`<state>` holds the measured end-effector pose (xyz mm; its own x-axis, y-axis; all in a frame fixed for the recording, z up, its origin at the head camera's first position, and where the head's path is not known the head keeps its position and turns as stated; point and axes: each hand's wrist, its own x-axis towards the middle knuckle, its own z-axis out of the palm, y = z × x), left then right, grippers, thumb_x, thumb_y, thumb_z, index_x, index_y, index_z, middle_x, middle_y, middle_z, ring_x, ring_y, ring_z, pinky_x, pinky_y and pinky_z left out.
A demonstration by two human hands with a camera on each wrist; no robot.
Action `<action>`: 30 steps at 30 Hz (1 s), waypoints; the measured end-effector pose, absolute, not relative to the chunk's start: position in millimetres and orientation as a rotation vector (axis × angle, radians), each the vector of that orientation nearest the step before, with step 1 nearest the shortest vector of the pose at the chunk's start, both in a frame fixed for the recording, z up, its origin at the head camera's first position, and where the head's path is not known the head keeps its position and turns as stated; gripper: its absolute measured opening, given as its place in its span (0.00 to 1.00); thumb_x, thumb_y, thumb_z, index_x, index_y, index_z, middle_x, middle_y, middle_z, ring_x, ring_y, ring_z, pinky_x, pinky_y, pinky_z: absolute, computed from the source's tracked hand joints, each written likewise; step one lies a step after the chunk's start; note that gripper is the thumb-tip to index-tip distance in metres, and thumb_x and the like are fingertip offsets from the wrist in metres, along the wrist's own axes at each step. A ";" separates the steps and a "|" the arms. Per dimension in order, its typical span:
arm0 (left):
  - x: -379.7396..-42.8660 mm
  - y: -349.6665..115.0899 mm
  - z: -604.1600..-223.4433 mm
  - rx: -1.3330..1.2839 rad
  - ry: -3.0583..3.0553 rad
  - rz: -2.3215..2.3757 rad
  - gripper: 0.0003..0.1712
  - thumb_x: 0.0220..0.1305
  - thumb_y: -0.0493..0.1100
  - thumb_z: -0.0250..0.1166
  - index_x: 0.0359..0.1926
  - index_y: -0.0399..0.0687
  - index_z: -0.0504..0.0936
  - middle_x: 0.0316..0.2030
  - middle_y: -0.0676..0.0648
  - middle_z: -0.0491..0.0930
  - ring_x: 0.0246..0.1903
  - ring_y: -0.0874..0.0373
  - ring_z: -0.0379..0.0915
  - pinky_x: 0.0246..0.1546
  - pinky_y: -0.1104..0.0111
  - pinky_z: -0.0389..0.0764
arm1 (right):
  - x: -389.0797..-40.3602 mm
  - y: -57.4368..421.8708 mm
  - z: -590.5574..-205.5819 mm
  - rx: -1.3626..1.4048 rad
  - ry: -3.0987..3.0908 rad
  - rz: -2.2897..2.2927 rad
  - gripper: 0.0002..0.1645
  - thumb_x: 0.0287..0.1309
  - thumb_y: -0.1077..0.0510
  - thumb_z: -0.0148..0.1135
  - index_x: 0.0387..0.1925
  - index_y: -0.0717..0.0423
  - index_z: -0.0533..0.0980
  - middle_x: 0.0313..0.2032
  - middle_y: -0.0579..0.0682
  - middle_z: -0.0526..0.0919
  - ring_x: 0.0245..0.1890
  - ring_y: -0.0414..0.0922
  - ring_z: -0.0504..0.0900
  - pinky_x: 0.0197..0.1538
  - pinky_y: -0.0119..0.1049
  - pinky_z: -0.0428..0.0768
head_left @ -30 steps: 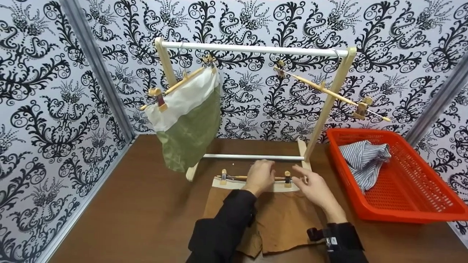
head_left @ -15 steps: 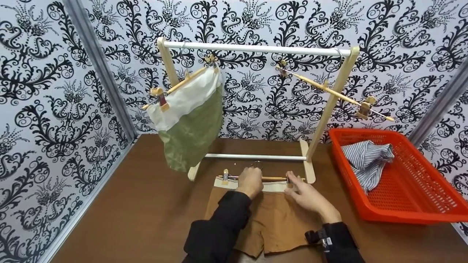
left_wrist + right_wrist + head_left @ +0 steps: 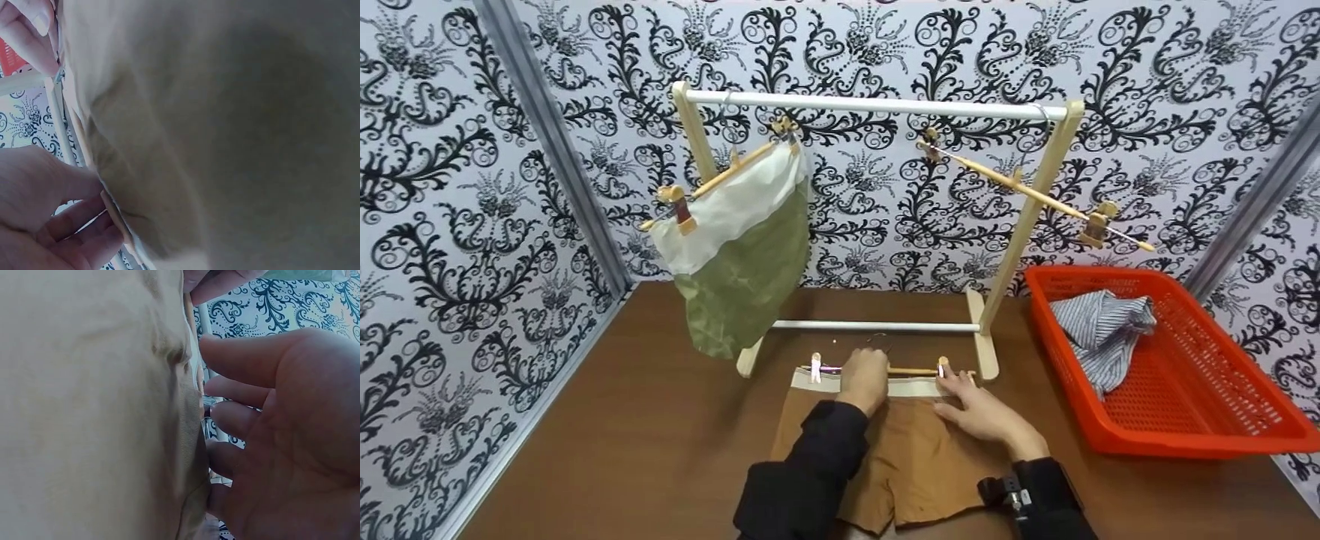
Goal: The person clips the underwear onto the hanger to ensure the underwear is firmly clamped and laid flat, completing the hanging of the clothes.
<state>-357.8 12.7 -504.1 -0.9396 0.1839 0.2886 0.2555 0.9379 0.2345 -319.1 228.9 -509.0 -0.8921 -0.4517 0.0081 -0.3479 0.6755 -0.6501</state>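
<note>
The brown cloth shorts with a cream waistband (image 3: 926,450) lie flat on the brown wooden table (image 3: 660,420), in front of the white-railed wooden rack (image 3: 877,103). The slim wooden hanger bar (image 3: 913,372) runs along the waistband; the pale wooden clip (image 3: 816,368) near its left end shows fully. The left hand (image 3: 864,380) hides the middle of the bar from above; the left wrist view shows its thumb and curled fingers pinching the bar. The right hand (image 3: 982,411) has its fingers spread and only slightly bent, the tips partly covering the second wooden clip (image 3: 943,366); they seem to touch it, though the angle makes contact hard to confirm. The black left sleeve (image 3: 810,472) covers part of the shorts' left leg, and both sleeves are cut off at the lower edge. In both wrist views, blurred brown cloth fills most of the frame.
</note>
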 end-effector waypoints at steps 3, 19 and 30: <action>-357.1 9.2 -505.2 -0.313 -2.794 -0.388 0.06 0.60 0.32 0.67 0.29 0.43 0.89 0.32 0.43 0.85 0.35 0.47 0.82 0.38 0.57 0.85 | -319.8 226.2 -509.3 -0.676 2.718 -0.994 0.34 0.72 0.54 0.60 0.70 0.70 0.65 0.72 0.74 0.53 0.72 0.76 0.41 0.70 0.70 0.45; -357.8 12.2 -511.0 -0.304 -2.801 -0.349 0.07 0.60 0.34 0.67 0.30 0.47 0.89 0.34 0.44 0.85 0.37 0.47 0.80 0.35 0.56 0.84 | -320.0 230.8 -499.2 -0.537 2.815 -1.165 0.36 0.72 0.55 0.60 0.73 0.69 0.61 0.70 0.72 0.63 0.70 0.68 0.61 0.71 0.61 0.57; -350.4 -0.2 -490.7 -0.473 -2.757 -0.280 0.10 0.54 0.32 0.71 0.37 0.45 0.84 0.39 0.43 0.82 0.41 0.47 0.77 0.35 0.58 0.84 | -320.8 247.5 -480.3 -0.448 2.836 -1.409 0.43 0.71 0.55 0.62 0.73 0.76 0.54 0.68 0.74 0.65 0.63 0.69 0.71 0.65 0.58 0.70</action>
<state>-350.4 -0.2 -490.7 -0.8906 0.2891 0.3510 0.3537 0.9255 0.1354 -320.8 247.5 -480.3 -0.9591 -0.2237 0.1734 -0.2733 0.5730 -0.7726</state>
